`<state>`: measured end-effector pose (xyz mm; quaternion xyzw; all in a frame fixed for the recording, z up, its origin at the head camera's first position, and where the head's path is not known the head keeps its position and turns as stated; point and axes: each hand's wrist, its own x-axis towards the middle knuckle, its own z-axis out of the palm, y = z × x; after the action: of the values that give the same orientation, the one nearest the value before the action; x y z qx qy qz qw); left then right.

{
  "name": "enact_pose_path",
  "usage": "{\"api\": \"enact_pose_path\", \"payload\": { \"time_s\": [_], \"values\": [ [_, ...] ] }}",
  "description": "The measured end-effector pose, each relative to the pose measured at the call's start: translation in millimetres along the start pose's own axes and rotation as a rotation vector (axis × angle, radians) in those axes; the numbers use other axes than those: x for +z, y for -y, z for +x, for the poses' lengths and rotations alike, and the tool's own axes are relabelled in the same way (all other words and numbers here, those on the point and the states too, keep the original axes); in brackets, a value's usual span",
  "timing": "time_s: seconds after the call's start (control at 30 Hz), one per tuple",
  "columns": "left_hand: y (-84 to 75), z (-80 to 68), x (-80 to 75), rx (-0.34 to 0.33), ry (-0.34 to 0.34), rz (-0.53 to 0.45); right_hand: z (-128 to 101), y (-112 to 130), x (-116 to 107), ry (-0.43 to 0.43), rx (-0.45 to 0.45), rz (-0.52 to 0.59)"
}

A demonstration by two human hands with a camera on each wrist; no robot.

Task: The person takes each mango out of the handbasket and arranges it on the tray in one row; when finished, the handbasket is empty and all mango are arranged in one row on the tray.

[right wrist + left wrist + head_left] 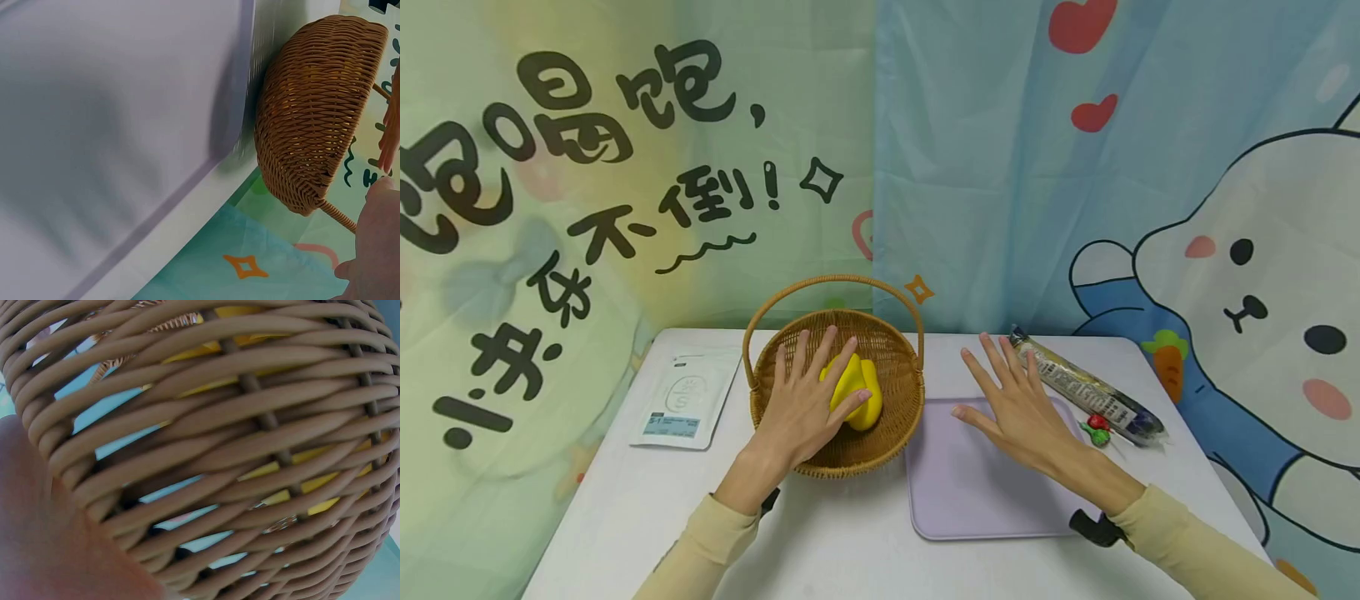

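A woven wicker basket (895,367) with a hoop handle stands at the middle of the white table, and a yellow bell pepper (854,390) lies inside it. My left hand (808,398) reaches into the basket with spread fingers lying on the pepper, the thumb against its right side. The left wrist view is filled by the basket wall (237,444), with yellow showing through the weave. My right hand (1011,398) hovers flat and spread over the far part of a lilac tray (970,500), holding nothing. The right wrist view shows the tray (112,137) and the basket (312,112).
A white sachet (681,400) lies on the table to the left of the basket. A long wrapped packet (1086,387) and small red and green wrapped sweets (1097,427) lie right of the tray. Printed curtains hang behind the table (820,542).
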<state>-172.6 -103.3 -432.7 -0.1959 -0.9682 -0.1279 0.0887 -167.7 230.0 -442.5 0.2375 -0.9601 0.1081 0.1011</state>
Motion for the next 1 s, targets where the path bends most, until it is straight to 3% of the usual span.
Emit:
{"api": "enact_pose_path", "payload": {
  "time_s": [0.37,0.47,0.57,0.77,0.9,1.0],
  "values": [
    [0.3,-1.9,-0.1,-0.005,-0.009,-0.010,-2.7,2.0,-2.5,-0.002,0.000,0.013],
    [1.7,-2.7,-1.9,0.010,-0.059,-0.034,-3.0,2.8,-2.8,-0.026,-0.011,0.021],
    [5.5,-4.5,-4.4,0.048,-0.173,-0.068,-2.2,4.2,-2.8,-0.062,-0.030,0.033],
    [15.2,-10.6,-12.4,0.119,-0.489,-0.119,-0.2,7.3,-1.9,-0.114,-0.062,0.054],
    [21.4,-15.9,-15.8,0.114,-0.645,-0.136,1.1,10.4,-2.2,-0.141,-0.077,0.064],
    [26.3,-20.0,-15.6,0.074,-0.710,-0.153,2.1,14.1,-2.8,-0.166,-0.086,0.081]
  ]
}}
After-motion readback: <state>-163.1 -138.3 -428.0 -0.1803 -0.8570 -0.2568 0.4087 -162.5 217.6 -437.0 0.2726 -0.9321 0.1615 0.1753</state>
